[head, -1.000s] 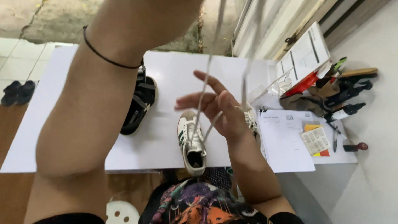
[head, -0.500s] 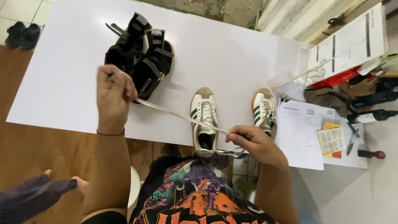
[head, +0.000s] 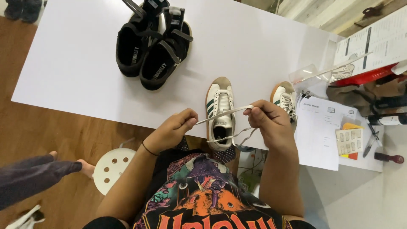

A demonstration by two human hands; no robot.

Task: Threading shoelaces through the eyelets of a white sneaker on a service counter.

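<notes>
A white sneaker with green stripes (head: 219, 111) stands on the white table (head: 85, 72), heel at the near edge. Its flat white shoelace (head: 224, 113) is stretched across the shoe between my hands. My left hand (head: 174, 129) pinches one end just left of the shoe. My right hand (head: 268, 121) grips the lace to the right of the shoe, and a loop hangs down from it over the heel. The matching second sneaker (head: 285, 98), laced, sits right behind my right hand.
A pair of black strapped sandals (head: 153, 44) lies at the table's far side. Papers (head: 319, 131), a blister card (head: 350, 141), pliers and other tools crowd the right end. A white perforated stool (head: 112, 166) stands below; another person's foot and sleeve (head: 38, 173) are at left.
My left hand came down from high overhead and in from the left, closing to the shoe. The lace, once pulled long, now spans a short gap between both hands. The camera tilted downwards.
</notes>
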